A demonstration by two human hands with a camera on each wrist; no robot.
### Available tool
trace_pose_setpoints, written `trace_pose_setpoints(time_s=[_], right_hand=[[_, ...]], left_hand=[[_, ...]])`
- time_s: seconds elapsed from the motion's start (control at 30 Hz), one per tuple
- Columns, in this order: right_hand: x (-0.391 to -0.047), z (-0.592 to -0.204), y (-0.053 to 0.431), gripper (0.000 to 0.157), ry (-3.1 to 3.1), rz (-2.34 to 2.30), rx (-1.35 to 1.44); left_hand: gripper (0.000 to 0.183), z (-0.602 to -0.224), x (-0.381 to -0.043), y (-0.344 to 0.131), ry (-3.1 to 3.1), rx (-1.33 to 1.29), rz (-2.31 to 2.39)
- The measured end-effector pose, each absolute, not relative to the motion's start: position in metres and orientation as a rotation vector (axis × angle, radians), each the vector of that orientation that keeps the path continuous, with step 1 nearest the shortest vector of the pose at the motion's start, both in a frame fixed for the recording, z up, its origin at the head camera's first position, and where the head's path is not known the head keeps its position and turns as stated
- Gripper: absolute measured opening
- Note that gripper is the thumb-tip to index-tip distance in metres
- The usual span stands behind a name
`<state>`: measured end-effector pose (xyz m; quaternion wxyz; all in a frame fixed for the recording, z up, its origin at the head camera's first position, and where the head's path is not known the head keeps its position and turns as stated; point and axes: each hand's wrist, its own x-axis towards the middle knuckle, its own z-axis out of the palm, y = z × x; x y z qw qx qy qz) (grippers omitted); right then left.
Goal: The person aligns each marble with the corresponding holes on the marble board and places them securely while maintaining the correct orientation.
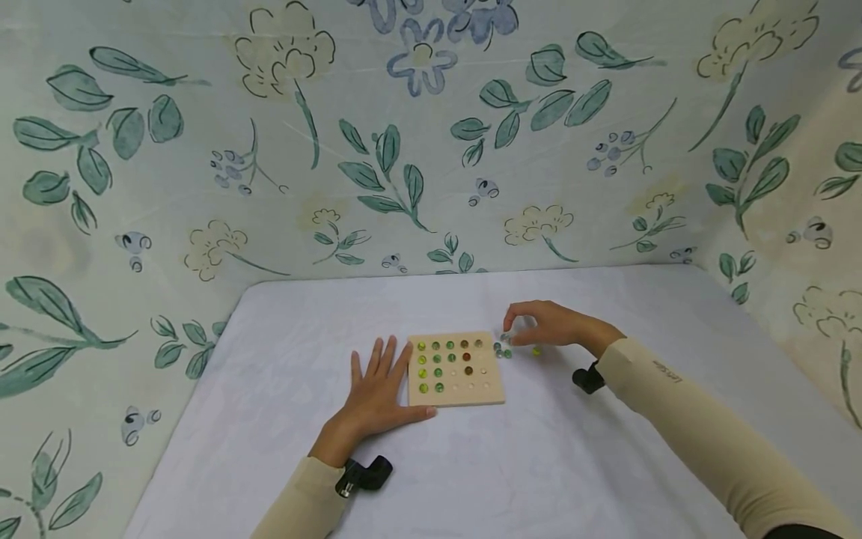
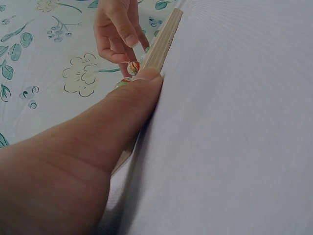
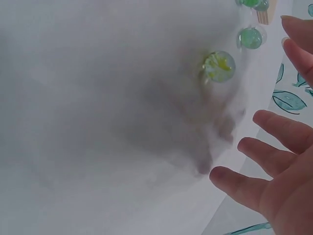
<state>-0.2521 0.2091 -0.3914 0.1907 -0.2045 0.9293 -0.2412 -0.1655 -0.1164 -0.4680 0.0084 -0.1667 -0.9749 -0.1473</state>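
A pale wooden board (image 1: 496,391) with rows of holes lies on the table, glass marbles (image 1: 422,372) sitting in many of them. My left hand (image 1: 373,400) is spread at the board's left side, its thumb against the front edge. Past that thumb, the left wrist view shows an orange-striped marble (image 2: 133,67). Beyond the right edge, my right hand (image 1: 548,323) hovers with bent fingers over a small group of loose green marbles (image 1: 508,354). A yellow-swirled marble (image 3: 219,66) lies apart under that hand. No marble shows between thumb and forefinger in the right wrist view.
A white cloth (image 1: 283,419) covers the table under everything. Behind and at both sides hangs a leaf-and-flower patterned sheet (image 1: 431,172). Each wrist carries a small black camera (image 1: 372,474).
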Motion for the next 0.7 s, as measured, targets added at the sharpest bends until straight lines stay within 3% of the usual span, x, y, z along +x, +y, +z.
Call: trace_pose_setpoints(time_s=[0.7], right_hand=[[-0.263,-0.4,0.2,0.018,2.636,-0.596,-0.526]], left_hand=[[0.115,-0.467,-0.165,-0.116,-3.034,-0.528,-0.46]])
